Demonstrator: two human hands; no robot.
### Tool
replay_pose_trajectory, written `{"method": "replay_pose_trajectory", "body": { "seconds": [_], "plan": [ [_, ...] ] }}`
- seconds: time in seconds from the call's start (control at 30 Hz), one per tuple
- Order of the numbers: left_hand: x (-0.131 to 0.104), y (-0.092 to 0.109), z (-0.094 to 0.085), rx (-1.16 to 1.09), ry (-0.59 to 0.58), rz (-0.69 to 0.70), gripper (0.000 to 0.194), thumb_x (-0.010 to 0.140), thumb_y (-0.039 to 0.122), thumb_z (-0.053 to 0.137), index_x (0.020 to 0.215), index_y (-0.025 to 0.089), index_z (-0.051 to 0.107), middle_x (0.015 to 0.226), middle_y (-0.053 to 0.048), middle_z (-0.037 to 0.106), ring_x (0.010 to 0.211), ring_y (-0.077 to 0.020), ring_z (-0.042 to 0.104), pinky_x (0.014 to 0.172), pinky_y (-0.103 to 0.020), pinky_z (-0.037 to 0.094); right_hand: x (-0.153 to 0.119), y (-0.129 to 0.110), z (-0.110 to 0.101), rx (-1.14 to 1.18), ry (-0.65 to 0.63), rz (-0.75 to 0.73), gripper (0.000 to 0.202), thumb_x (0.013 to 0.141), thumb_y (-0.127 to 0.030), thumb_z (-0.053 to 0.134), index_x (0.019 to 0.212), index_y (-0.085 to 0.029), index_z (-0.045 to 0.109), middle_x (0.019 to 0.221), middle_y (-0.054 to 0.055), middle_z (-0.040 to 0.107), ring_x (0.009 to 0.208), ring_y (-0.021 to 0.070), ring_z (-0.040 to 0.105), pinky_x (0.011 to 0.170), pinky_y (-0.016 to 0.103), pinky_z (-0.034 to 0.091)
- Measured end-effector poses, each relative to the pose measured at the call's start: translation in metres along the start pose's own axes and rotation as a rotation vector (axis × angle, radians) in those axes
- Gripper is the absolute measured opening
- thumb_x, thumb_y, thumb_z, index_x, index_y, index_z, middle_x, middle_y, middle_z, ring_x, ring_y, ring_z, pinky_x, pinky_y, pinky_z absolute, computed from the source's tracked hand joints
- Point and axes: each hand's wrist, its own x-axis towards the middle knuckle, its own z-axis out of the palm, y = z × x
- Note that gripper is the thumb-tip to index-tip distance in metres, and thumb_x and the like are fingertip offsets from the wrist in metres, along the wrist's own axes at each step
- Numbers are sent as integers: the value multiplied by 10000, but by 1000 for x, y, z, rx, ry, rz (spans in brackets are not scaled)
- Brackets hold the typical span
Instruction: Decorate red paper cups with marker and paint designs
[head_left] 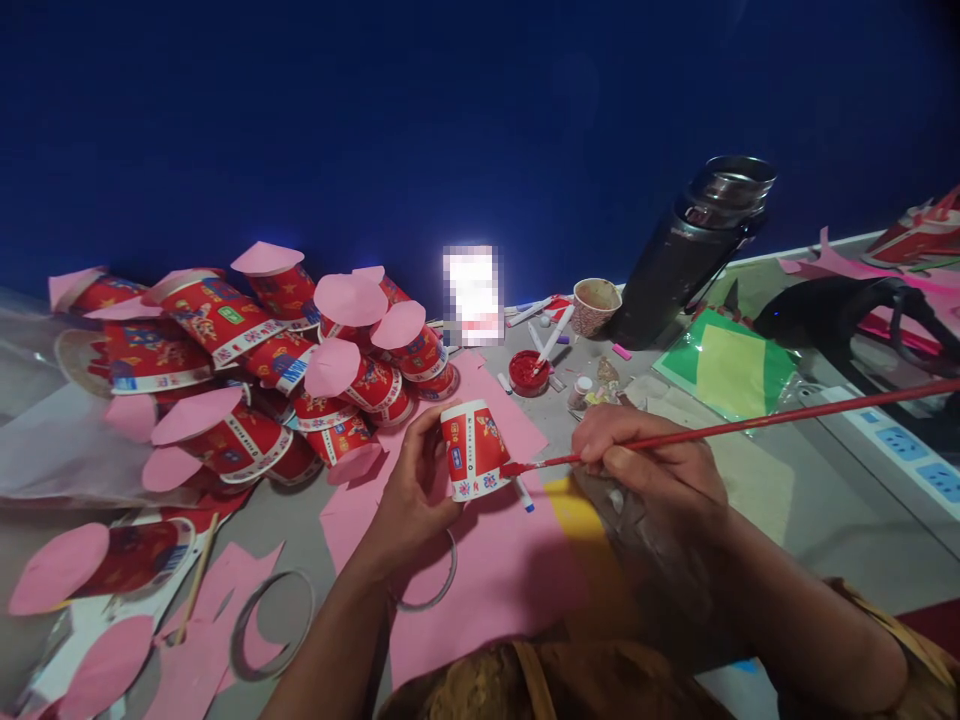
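A red and white printed paper cup (475,450) is held in my left hand (416,470), whose fingers wrap its left side and base. My right hand (652,460) grips a long red paintbrush (765,420) like a pen. The brush's tip meets the cup's lower right side, near the white band. Beneath both hands lies pink paper (480,600), with a blue-capped marker (525,495) just behind the cup. A small tub of red paint (529,373) stands farther back, with a white stick-like tool resting in it.
Several red cups with pink paper cones (225,440) are heaped at left. Tape rolls (271,625) lie near my left forearm. At the back stand a patterned paper cup (597,305) and a tall black flask (694,250). A power strip (911,450) sits at right.
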Motion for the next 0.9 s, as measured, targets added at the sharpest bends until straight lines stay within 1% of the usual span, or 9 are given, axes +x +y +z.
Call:
{"method": "replay_pose_trajectory", "body": {
  "seconds": [0.2, 0.37, 0.5, 0.63, 0.7, 0.73, 0.77, 0.83, 0.9],
  "plan": [
    [1, 4, 0, -14, -27, -13, 905, 756, 204, 888, 1543, 327, 459, 1678, -106, 488, 1598, -365, 448, 1334, -534, 377, 1, -1, -1, -63, -72, 49, 186, 1028, -220, 615, 956, -241, 785, 884, 55, 760, 808, 229, 701, 756, 396, 567],
    [1, 3, 0, -6, -22, -4, 907, 753, 235, 905, 1525, 321, 437, 1640, -133, 510, 1569, -378, 479, 1307, -545, 417, -1, 4, 0, 18, 59, 15, 179, 1046, -258, 628, 975, -244, 792, 845, 54, 740, 805, 235, 688, 762, 411, 562],
    [-1, 3, 2, -27, 0, -53, 902, 747, 264, 901, 1491, 333, 397, 1643, -135, 491, 1569, -382, 476, 1284, -550, 439, -2, 9, 4, 65, 157, -48, 145, 1053, -305, 679, 973, -249, 787, 823, 47, 756, 735, 210, 683, 676, 359, 563],
    [-2, 10, 4, -107, -39, -121, 958, 720, 252, 912, 1477, 363, 336, 1592, -137, 548, 1477, -388, 580, 1130, -525, 580, -3, 9, 7, 87, 273, 5, 185, 1105, -334, 633, 1079, -259, 800, 868, 49, 808, 614, 152, 650, 562, 287, 549],
    [-4, 14, 6, -137, -55, -138, 981, 714, 245, 915, 1481, 384, 320, 1567, -125, 577, 1399, -376, 646, 1035, -483, 631, -3, 8, 8, -11, 220, 52, 203, 1077, -417, 687, 1147, -266, 804, 944, 61, 823, 672, 161, 680, 583, 285, 567],
    [-5, 15, 8, -143, -67, -145, 987, 710, 239, 919, 1483, 389, 325, 1546, -120, 597, 1350, -367, 679, 991, -460, 646, -3, 8, 8, -82, 154, 76, 280, 1025, -482, 755, 1204, -272, 800, 1000, 71, 822, 733, 178, 704, 615, 296, 586],
    [-7, 16, 11, -148, -81, -151, 992, 703, 235, 926, 1484, 390, 335, 1519, -116, 620, 1290, -356, 712, 944, -435, 657, -2, 8, 8, -152, 70, 97, 441, 942, -553, 835, 1282, -278, 782, 1074, 83, 814, 817, 204, 728, 666, 318, 611],
    [-11, 16, 17, -180, -109, -167, 1020, 685, 244, 948, 1499, 390, 352, 1469, -114, 657, 1168, -331, 758, 844, -388, 666, 1, 10, 8, -260, -103, 115, 857, 743, -659, 957, 1468, -288, 688, 1265, 121, 770, 1042, 284, 742, 849, 412, 648],
    [-15, 13, 26, -242, -130, -188, 1067, 667, 284, 976, 1527, 400, 355, 1467, -118, 664, 1083, -310, 775, 765, -354, 660, 4, 13, 9, -322, -231, 104, 1103, 655, -690, 992, 1592, -289, 571, 1448, 159, 690, 1263, 361, 683, 1053, 524, 597]
  ]
}}
